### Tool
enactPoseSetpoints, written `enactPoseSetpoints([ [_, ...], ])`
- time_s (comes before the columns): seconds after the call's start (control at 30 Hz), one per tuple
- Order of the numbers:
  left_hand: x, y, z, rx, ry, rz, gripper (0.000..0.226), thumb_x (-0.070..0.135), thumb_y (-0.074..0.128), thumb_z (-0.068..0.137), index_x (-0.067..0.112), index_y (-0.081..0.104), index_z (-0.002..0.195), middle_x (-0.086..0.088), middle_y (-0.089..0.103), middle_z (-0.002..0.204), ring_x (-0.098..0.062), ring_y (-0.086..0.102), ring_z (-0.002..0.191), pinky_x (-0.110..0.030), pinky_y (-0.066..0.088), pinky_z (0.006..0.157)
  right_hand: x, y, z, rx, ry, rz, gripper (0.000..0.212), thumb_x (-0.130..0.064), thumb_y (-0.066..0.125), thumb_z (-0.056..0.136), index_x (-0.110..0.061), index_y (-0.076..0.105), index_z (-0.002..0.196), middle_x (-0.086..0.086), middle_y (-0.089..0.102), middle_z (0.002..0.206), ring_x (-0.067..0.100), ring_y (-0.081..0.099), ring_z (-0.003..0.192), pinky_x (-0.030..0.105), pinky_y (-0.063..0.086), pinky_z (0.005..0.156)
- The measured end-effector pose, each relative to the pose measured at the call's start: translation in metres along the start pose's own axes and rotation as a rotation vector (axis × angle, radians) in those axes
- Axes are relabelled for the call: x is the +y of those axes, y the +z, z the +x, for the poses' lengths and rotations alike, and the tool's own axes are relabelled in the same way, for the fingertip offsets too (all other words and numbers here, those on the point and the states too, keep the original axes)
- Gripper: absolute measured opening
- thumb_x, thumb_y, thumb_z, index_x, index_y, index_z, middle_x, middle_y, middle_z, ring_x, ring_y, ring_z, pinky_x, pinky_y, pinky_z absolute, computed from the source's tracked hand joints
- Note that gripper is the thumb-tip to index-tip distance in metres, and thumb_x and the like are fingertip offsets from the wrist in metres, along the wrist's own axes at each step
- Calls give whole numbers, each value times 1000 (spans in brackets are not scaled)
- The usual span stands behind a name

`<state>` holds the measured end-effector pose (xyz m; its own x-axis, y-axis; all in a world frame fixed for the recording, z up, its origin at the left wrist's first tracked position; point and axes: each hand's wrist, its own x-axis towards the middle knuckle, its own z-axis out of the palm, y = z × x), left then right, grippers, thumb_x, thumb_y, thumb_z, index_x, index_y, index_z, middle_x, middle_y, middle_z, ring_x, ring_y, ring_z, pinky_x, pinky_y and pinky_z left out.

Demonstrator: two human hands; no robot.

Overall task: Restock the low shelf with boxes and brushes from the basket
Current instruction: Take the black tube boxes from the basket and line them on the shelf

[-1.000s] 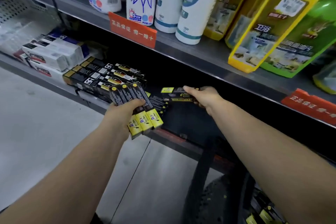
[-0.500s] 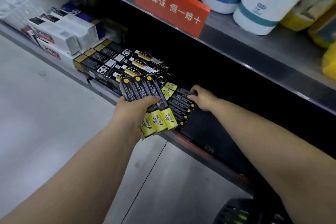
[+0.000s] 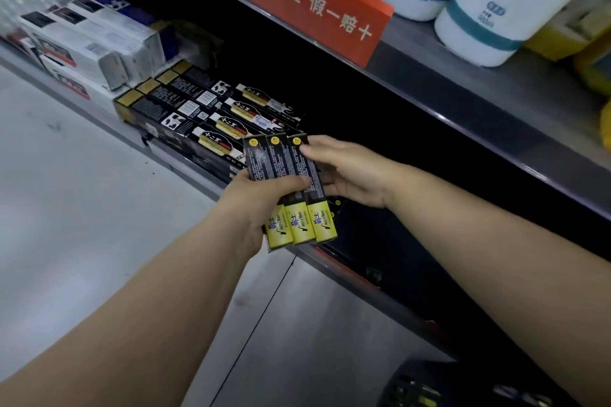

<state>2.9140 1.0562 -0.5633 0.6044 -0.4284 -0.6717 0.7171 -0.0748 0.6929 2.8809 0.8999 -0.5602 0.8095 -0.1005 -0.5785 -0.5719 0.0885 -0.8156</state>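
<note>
My left hand (image 3: pixel 254 208) grips three black-and-yellow boxes (image 3: pixel 291 188) side by side, in front of the low shelf (image 3: pixel 363 284). My right hand (image 3: pixel 350 172) has come onto the rightmost of them, thumb on its top face and fingers under it. Beneath the hands, more boxes of the same kind lie on the shelf, mostly hidden. The black basket (image 3: pixel 463 387) shows at the bottom right, with yellow packs inside.
Rows of black-and-gold boxes (image 3: pixel 198 112) lie on the low shelf to the left, and white boxes (image 3: pixel 92 43) farther left. The upper shelf edge (image 3: pixel 463 99) with an orange sign (image 3: pixel 310 3) overhangs the dark bay. White bottles (image 3: pixel 489 6) stand above.
My right hand has left the box it laid on the shelf and has come back to the bundle in my left hand. The view has tilted lower and closer.
</note>
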Motion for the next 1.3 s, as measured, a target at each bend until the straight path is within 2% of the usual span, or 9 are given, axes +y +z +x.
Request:
enactPoseSetpoints([
  [0.1, -2, 2, -2, -35, -22, -15, 44, 7, 79, 69, 10, 61, 109, -11, 73, 96, -27, 71, 81, -40, 58, 68, -2, -5, -8, 24, -15, 32, 44, -19, 56, 91, -32, 43, 131, 0, 65, 104, 20, 65, 95, 37, 56, 82],
  [0.27, 2, -9, 1, 89, 12, -63, 56, 11, 81, 69, 12, 53, 118, -6, 69, 94, -19, 67, 70, -31, 54, 56, 10, -47, 2, 513, -108, 65, 16, -24, 55, 92, -21, 54, 108, 0, 60, 92, 12, 57, 80, 27, 51, 68],
  [0.4, 3, -14, 3, 109, 38, -57, 59, 10, 81, 68, 13, 52, 119, -7, 67, 97, -20, 66, 73, -32, 54, 57, 28, -82, 22, 813, -112, 122, 44, -34, 61, 89, -11, 50, 125, 2, 58, 111, 9, 57, 86, 19, 48, 66],
  [0.47, 3, -15, 5, 105, 38, -52, 59, 9, 81, 68, 14, 52, 120, -8, 67, 100, -22, 66, 77, -33, 53, 59, 39, -86, 34, 854, -94, 52, 39, -35, 58, 91, -12, 46, 120, 2, 54, 112, 7, 55, 85, 18, 49, 68],
  [0.57, 3, -15, 7, 83, 35, -37, 59, 8, 80, 69, 15, 52, 120, -8, 68, 100, -21, 66, 76, -30, 51, 53, 57, -77, 53, 785, -23, -122, 31, -34, 51, 95, -14, 48, 118, 8, 54, 115, 12, 55, 86, 23, 50, 73],
  [0.67, 3, -16, 10, 72, 31, -31, 59, 7, 80, 68, 15, 52, 120, -8, 68, 100, -20, 66, 73, -28, 50, 50, 71, -66, 68, 686, 27, -445, 34, -31, 47, 97, -13, 52, 126, 12, 56, 126, 28, 53, 112, 30, 44, 85],
  [0.97, 3, -17, 13, 53, 3, 13, 58, 9, 81, 67, 12, 54, 118, -8, 69, 99, -21, 66, 76, -32, 54, 57, 54, -47, 53, 565, 184, -1179, 45, -26, 43, 98, -20, 35, 141, 15, 34, 143, 33, 36, 128, 41, 38, 101],
  [1.13, 4, -10, 8, -74, -1, 88, 54, 14, 82, 63, 10, 61, 113, -9, 70, 100, -25, 68, 85, -38, 56, 70, 8, -1, 8, 123, -97, -136, 45, -35, 50, 95, -29, 39, 137, 3, 54, 128, 16, 57, 111, 31, 50, 90],
  [1.3, 2, -4, 4, -146, -32, 95, 44, 25, 79, 67, 12, 63, 106, -11, 71, 98, -28, 68, 89, -42, 56, 77, -7, -6, -10, -29, -61, 13, 40, -15, 53, 93, -32, 48, 128, 3, 64, 109, 16, 69, 89, 31, 57, 74],
])
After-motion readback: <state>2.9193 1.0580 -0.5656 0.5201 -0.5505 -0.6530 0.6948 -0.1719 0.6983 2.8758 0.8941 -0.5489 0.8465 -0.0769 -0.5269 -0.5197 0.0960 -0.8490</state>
